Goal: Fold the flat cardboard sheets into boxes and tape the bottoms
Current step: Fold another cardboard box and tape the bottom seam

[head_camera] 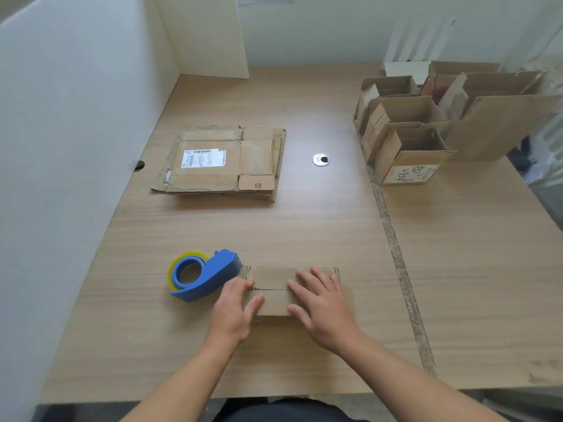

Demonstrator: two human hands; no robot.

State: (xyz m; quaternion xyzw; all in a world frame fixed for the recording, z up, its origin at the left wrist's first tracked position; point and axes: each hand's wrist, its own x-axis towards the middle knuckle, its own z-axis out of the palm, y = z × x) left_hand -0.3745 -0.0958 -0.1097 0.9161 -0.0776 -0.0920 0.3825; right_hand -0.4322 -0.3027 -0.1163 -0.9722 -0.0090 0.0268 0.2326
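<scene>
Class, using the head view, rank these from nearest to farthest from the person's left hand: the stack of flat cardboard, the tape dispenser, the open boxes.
1. The tape dispenser, right beside the left hand, on its left.
2. The stack of flat cardboard, farther back, mid-table.
3. The open boxes, at the far right back.
</scene>
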